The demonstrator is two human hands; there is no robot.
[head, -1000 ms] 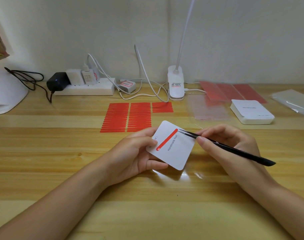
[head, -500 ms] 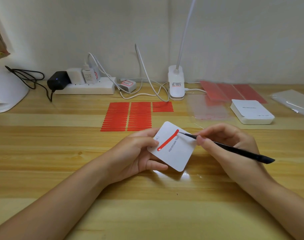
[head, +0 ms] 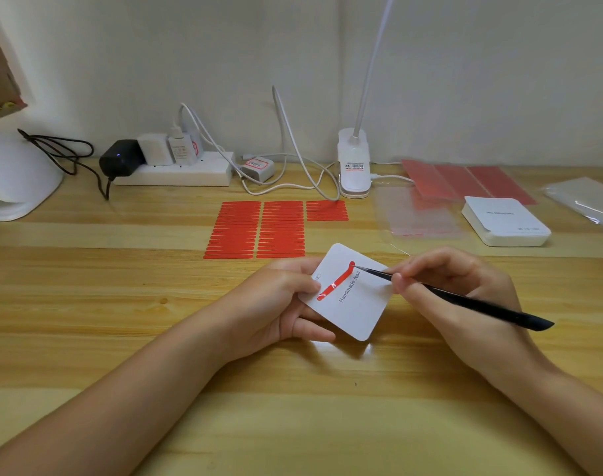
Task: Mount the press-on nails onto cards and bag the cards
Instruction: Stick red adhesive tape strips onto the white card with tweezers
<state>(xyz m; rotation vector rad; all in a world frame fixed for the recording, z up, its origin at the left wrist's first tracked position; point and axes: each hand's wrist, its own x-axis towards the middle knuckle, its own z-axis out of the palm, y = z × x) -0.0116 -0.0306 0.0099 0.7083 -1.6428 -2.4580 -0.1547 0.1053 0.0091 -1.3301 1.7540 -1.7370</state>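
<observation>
Red adhesive strip (head: pixel 335 282) crosses the white card (head: pixel 356 304), which the left hand (head: pixel 279 304) grips by its edge, apparently to steady it. The right hand (head: pixel 454 286) pinches black tweezers (head: pixel 454 298), tip at the strip's upper end, probably to lift its backing.

You face a pale plastered wall (head: pixel 224 46) behind a light wooden table (head: pixel 87 304) with long grain stripes, where a white clip lamp (head: pixel 353 163) stands at the back edge beside a white power strip (head: pixel 176 171) with tangled cables.
</observation>
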